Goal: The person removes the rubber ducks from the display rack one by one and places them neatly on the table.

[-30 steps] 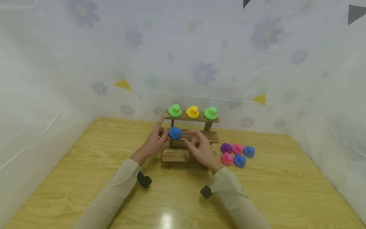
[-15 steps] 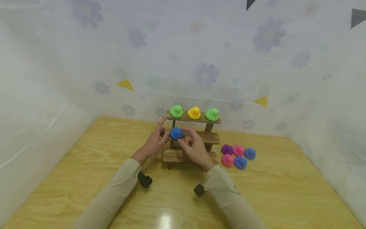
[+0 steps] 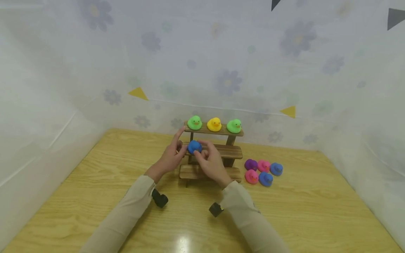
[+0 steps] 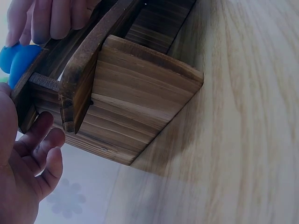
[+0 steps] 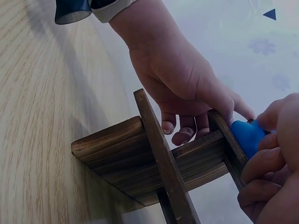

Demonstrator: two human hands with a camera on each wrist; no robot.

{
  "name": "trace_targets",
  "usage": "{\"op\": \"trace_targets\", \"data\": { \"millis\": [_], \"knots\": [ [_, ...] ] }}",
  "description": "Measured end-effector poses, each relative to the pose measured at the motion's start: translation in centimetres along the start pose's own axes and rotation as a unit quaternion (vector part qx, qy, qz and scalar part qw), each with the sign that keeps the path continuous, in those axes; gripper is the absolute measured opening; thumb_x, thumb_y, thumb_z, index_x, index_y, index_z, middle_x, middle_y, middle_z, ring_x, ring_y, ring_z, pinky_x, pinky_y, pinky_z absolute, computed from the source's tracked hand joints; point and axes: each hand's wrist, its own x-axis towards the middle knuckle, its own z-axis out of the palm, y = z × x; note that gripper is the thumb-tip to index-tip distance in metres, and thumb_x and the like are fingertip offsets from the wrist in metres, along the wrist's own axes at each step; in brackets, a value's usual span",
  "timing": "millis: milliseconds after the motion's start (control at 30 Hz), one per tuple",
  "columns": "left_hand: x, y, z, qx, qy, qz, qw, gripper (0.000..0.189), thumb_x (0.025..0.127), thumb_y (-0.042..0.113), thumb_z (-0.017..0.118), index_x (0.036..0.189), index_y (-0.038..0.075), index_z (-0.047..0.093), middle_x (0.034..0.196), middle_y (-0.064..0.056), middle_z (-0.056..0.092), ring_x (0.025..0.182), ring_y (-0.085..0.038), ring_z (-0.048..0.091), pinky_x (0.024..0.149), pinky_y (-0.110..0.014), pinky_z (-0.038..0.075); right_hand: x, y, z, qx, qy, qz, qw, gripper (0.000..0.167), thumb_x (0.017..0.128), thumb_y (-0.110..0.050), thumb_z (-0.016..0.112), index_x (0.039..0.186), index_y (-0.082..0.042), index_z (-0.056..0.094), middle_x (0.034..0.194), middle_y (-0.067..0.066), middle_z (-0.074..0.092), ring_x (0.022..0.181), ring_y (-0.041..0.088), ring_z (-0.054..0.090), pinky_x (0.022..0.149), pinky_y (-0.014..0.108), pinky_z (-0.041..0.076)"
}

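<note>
A blue rubber duck (image 3: pixel 194 147) sits at the left end of the middle shelf of a small three-tier wooden stand (image 3: pixel 227 151). My right hand (image 3: pixel 212 162) pinches this duck, its thumb over the front and its index finger reaching behind. On the other side is my left hand (image 3: pixel 171 154), thumb close by the duck and index finger extended up to the left end of the top shelf. In the left wrist view, the other fingers of the left hand (image 4: pixel 28 172) hang loosely bent beside the stand. Both hands flank the blue duck (image 5: pixel 247 135) in the right wrist view.
Along the top shelf stand a green duck (image 3: pixel 194 123), a yellow duck (image 3: pixel 214 124) and another green duck (image 3: pixel 234 126). Right of the stand, purple (image 3: pixel 251 164), pink (image 3: pixel 251 176) and blue ducks (image 3: pixel 265 179) cluster on the wooden table (image 3: pixel 300 211). A flowered curtain (image 3: pixel 202 52) hangs behind.
My right hand has moved left along the middle shelf and come to pinch the blue duck, which shows turned a little. The left hand has stayed in place.
</note>
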Motion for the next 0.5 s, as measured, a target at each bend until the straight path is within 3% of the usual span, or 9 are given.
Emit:
{"op": "trace_targets", "data": {
  "millis": [233,500],
  "knots": [
    [0.0,-0.1,0.1,-0.001,-0.003,-0.005,1.0000,0.059,0.100,-0.002,0.042,0.152,-0.002,0.014,0.067,-0.006,0.045,0.058,-0.012,0.040,0.057,-0.026,0.036,0.1,1.0,0.1,-0.003,0.010,0.007,0.9999,0.038,0.095,-0.001,0.056,0.130,0.009,0.048,0.056,-0.002,0.041,0.045,0.001,0.033,0.045,0.019,0.029],
    [0.6,-3.9,1.0,0.002,0.010,-0.001,0.9999,0.063,0.102,0.006,0.043,0.156,0.012,0.011,0.068,-0.007,0.047,0.059,-0.015,0.043,0.056,-0.028,0.038,0.5,3.6,-0.1,-0.015,0.036,-0.013,0.9991,0.036,0.094,-0.007,0.061,0.128,0.002,0.053,0.055,-0.002,0.042,0.044,0.002,0.034,0.043,0.020,0.028]
  ]
}}
